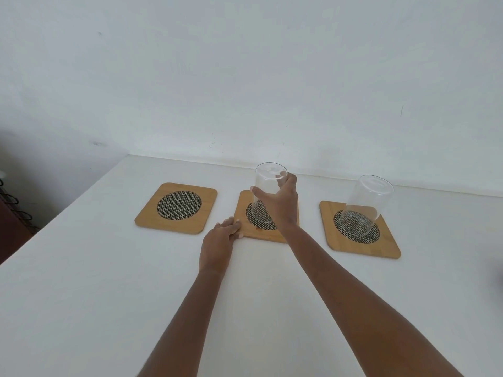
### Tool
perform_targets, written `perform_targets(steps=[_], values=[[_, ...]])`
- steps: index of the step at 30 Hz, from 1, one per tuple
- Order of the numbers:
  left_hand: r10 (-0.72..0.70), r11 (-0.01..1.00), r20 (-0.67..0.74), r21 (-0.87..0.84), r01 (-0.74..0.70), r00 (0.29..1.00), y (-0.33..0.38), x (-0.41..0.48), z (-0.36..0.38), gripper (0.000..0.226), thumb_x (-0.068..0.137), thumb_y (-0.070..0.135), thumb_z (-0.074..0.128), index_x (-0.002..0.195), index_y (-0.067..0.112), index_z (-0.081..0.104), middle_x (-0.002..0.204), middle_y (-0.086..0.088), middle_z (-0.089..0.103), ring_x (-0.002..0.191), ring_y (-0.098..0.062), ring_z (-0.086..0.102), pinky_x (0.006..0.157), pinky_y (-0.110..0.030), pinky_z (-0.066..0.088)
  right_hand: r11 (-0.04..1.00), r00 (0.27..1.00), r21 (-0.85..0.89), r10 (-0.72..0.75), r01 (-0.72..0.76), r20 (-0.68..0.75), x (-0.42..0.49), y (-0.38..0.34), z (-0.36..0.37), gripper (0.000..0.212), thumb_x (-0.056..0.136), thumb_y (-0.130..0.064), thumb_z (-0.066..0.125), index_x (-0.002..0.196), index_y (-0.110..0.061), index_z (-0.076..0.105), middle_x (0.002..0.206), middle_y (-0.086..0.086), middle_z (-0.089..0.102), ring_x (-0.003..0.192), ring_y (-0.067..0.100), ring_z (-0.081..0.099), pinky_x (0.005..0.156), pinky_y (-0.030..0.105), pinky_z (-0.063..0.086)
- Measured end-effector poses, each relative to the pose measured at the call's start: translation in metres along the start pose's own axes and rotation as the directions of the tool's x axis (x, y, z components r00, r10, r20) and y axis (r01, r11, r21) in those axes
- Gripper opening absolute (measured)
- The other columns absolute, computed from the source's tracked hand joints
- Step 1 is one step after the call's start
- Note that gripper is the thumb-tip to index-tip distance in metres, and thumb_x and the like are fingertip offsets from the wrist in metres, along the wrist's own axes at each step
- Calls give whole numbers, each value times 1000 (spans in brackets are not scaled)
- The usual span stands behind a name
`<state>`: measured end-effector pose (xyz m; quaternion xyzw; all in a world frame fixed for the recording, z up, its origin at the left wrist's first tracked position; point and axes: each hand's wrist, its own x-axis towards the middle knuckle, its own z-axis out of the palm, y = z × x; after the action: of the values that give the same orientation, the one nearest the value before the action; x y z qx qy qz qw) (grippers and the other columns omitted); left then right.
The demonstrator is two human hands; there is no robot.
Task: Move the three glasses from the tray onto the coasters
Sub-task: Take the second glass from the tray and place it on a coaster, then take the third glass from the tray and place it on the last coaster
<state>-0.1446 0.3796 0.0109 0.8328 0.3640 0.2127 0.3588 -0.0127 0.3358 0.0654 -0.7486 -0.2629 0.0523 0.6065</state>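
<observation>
Three wooden coasters with black mesh centres lie in a row on the white table. The left coaster [177,208] is bare. On the middle coaster [249,228] stands a clear glass [265,186], with my right hand [280,202] wrapped around its side. My left hand [221,235] rests on the table and its fingers hold the middle coaster's near left corner. A second clear glass [366,205] stands alone on the right coaster [359,231]. No tray or third glass is in view.
The white table [109,281] meets a white wall at the back. Its left edge runs diagonally, with dark furniture [13,229] beyond it. A dark blurred shape sits at the right frame edge.
</observation>
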Motion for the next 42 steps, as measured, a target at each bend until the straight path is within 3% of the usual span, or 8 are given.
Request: perform_targets(steps=[7, 14, 21, 25, 29, 34, 37, 42], values=[[8, 1000, -7, -15, -8, 1000, 1, -1, 0, 35, 93, 9, 50, 127, 14, 55, 146, -8, 42, 141, -24, 30, 114, -28, 22, 1000, 1000, -14, 1, -1, 20, 0, 1, -2, 69, 67, -19, 79, 119, -4, 36, 134, 11, 45, 128, 20, 44, 84, 13, 32], [37, 999, -17, 7, -37, 999, 0, -2, 0, 34, 94, 7, 48, 126, 12, 56, 145, -9, 44, 139, -22, 34, 113, -29, 23, 999, 999, -37, -17, 18, 33, 0, 4, -2, 72, 67, -22, 79, 121, -5, 35, 136, 10, 45, 128, 20, 44, 84, 15, 31], [63, 987, -9, 148, -61, 998, -1, -5, 4, 40, 97, 15, 42, 137, 15, 43, 151, -5, 35, 139, -22, 33, 107, -39, 36, 997, 995, -67, -41, 47, 92, -19, 10, -21, 101, 68, -34, 77, 142, -11, 13, 147, 11, 30, 137, 18, 27, 96, 15, 23], [211, 921, 20, 331, -206, 977, 1, -14, 8, 54, 96, 26, 43, 145, 15, 23, 156, -8, 22, 144, -23, 22, 109, -39, 36, 931, 964, -274, -200, 242, 173, -59, 27, -51, 80, 82, -33, 65, 142, -9, 18, 150, 13, 27, 141, 20, 21, 104, 15, 17], [329, 855, 105, 388, -343, 938, 3, -28, 11, 58, 93, 34, 46, 144, 15, 27, 156, -7, 21, 145, -22, 20, 115, -34, 26, 746, 880, -475, -343, 467, 328, -99, 49, -83, 59, 90, -29, 53, 139, -5, 29, 148, 12, 35, 141, 16, 14, 116, 38, 24], [382, 812, 225, 381, -442, 896, 9, -54, 20, 54, 94, 37, 43, 142, 16, 32, 156, -5, 22, 145, -19, 21, 118, -31, 18, 660, 882, -628, -118, 413, 456, -119, 64, -109, 59, 94, -43, 36, 143, -14, 22, 155, 2, 21, 144, 13, 11, 118, 30, 10], [307, 785, 269, 471, -403, 913, 12, -68, 29, 56, 96, 41, 30, 147, 20, 16, 159, -2, 10, 147, -16, 10, 120, -30, 5, 612, 878, -687, -26, 393, 479, -127, 68, -122, 59, 94, -47, 31, 144, -16, 20, 157, 1, 16, 144, 12, 9, 118, 29, 3], [199, 785, 222, 547, -291, 954, 28, -92, 44, 61, 97, 44, 25, 148, 19, 4, 160, -6, 1, 147, -22, 3, 120, -36, 1, 609, 870, -688, -6, 393, 492, -140, 71, -140, 59, 95, -46, 28, 144, -18, 17, 157, 0, 14, 145, 13, 7, 119, 31, 2]])
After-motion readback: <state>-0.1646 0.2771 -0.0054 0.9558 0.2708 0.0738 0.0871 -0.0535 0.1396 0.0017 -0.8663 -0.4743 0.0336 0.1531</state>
